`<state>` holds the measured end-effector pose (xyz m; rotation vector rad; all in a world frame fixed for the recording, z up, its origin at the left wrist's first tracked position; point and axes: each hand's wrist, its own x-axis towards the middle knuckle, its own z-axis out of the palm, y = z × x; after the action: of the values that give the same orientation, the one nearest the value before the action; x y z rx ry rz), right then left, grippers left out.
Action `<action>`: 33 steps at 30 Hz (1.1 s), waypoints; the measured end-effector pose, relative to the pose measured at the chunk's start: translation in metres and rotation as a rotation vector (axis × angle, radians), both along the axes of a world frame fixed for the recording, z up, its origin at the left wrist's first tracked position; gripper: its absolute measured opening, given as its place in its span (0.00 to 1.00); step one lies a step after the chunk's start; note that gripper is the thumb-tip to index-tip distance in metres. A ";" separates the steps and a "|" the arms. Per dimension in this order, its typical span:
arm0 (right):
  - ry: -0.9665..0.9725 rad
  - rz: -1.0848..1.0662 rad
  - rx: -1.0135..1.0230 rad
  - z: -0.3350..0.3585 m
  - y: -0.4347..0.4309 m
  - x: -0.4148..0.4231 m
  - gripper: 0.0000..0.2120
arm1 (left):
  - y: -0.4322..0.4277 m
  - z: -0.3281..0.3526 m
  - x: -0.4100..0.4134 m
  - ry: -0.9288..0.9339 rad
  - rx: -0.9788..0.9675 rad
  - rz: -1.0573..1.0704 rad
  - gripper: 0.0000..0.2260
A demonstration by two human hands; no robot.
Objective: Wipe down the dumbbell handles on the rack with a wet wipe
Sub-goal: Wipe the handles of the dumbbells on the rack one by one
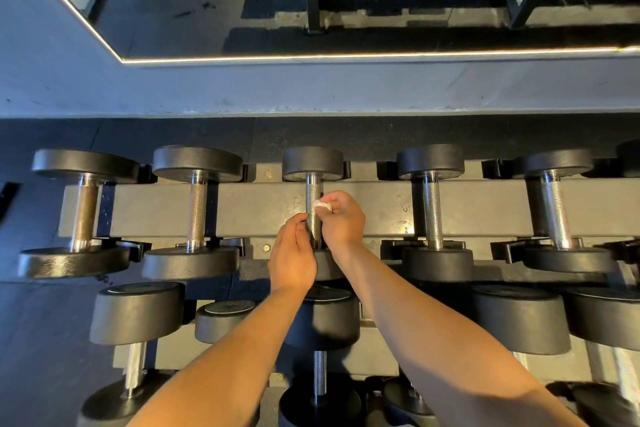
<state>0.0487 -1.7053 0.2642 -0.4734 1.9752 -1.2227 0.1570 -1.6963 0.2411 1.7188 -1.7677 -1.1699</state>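
Nearest to me are the left forearm (225, 374) and right forearm (450, 340), reaching in from the bottom edge and converging on the centre dumbbell handle (313, 196), the one I am working on. It lies on the top tier of the rack (259, 208). Its long axis runs straight away from me, with one black head at the far end and the near end hidden behind my wrists.

The right hand (343, 218) sits just right of that handle at about mid-length. Its fingers are curled and pinch a small bunched wet wipe (322, 205), which touches the knurled steel on its right side. The left hand (292, 253) is just left of the handle and closer to its near end, fingers curled toward the bar with the tips at its edge. I cannot tell whether they grip it or only lie alongside.

I judge that the next stroke has to run along that axis, toward me or away, and the right hand must lead because it holds the wipe. The wipe meets only one side of the bar, so it needs wrapping round. The neighbouring handle to the left (197, 211) and the neighbouring handle to the right (431, 208) lie parallel to the centre handle and well apart from it. The lower-tier dumbbells (320, 373) sit below it, toward me.
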 end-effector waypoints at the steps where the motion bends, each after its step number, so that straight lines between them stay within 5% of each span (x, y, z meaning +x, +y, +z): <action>1: -0.005 -0.021 -0.004 0.001 0.002 0.001 0.06 | 0.000 0.001 0.000 0.003 0.001 -0.001 0.16; 7: 0.088 0.098 0.044 -0.003 0.028 0.009 0.06 | 0.001 0.003 0.000 0.007 0.021 0.006 0.16; 14: 0.007 -0.005 -0.061 0.001 0.007 -0.001 0.07 | 0.001 0.003 0.001 0.003 0.010 0.002 0.16; 25: 0.053 0.226 0.124 -0.004 0.039 0.004 0.05 | 0.000 0.009 0.008 0.157 0.126 0.019 0.13; 33: -0.012 0.211 -0.145 0.016 0.031 0.028 0.07 | 0.004 0.032 0.015 0.354 0.089 0.049 0.10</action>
<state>0.0765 -1.6740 0.2801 -0.7258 1.7830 -1.2348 0.1720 -1.6921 0.2734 1.4805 -1.4725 -1.4473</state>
